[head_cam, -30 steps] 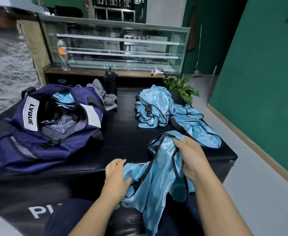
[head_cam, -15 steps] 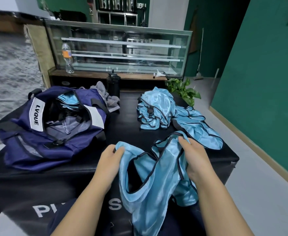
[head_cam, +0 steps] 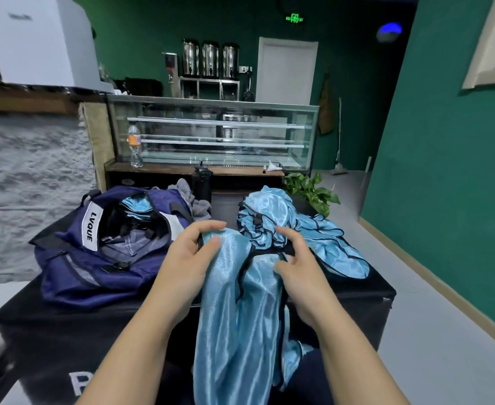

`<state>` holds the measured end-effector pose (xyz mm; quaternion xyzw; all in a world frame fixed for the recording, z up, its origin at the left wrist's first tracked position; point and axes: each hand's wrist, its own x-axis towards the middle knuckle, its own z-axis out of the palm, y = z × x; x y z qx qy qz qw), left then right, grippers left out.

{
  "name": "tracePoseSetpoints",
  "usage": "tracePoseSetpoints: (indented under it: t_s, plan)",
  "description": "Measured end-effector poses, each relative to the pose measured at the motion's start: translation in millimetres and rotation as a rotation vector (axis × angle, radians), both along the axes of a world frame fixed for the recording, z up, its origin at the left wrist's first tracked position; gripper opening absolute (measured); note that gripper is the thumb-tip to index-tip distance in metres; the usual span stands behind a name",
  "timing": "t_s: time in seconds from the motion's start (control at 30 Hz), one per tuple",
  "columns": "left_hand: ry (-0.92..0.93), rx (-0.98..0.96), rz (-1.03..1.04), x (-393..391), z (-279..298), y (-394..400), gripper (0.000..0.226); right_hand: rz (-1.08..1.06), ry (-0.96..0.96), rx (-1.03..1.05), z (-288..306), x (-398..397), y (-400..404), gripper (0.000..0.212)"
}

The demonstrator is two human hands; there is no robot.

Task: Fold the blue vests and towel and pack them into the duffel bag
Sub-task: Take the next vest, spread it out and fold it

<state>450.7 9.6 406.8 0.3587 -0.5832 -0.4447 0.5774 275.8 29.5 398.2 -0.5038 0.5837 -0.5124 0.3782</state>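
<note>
A: Why are we holding the vest (head_cam: 234, 302) up like this, off the tabletop (head_cam: 141, 325)?

B: Our left hand (head_cam: 189, 258) pinches one shoulder strap and our right hand (head_cam: 296, 273) curls round the black-trimmed neckline just beside it, so the cloth hangs straight down past the near edge. We judge that lets the slippery fabric fall flat before we fold it

A: And the duffel bag (head_cam: 74, 258)?

B: It sits at the left edge with its mouth open towards us, near our left hand, so a folded piece can go straight in. One folded blue bundle (head_cam: 136, 204) already shows inside; we can't tell how many vests it holds

A: How many are left to do?

B: One in our hands. The heap of vests (head_cam: 296, 229) lies towards the far right corner; we can't separate them well enough to count, though it looks like several

A: The towel?

B: One grey towel (head_cam: 195, 200), bunched at the far edge just behind the bag, beside one black bottle (head_cam: 202, 182). It's not folded yet
</note>
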Motion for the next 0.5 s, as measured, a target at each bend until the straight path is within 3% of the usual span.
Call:
tracePoseSetpoints:
  t_s: [0.07,0.13,0.23,0.3,0.5]
  plan:
    - [-0.007,-0.014,-0.046,-1.9,10.6,15.8,0.029,0.071,-0.077,0.028,12.8,6.9,12.3,0.047]
    - [-0.019,-0.053,-0.088,-0.9,20.0,31.4,0.028,0.174,-0.164,0.095,22.1,11.3,24.8,0.024]
    - [-0.089,-0.119,-0.114,4.3,34.1,54.8,0.028,0.325,-0.155,0.127,30.3,11.2,45.9,0.051]
    - [-0.160,-0.147,-0.128,9.0,44.1,68.0,0.025,0.373,-0.180,0.123,34.0,13.5,59.5,0.054]
    - [-0.458,-0.307,-0.003,23.3,72.8,90.0,0.015,0.431,-0.313,-0.205,49.8,18.8,84.9,0.023]
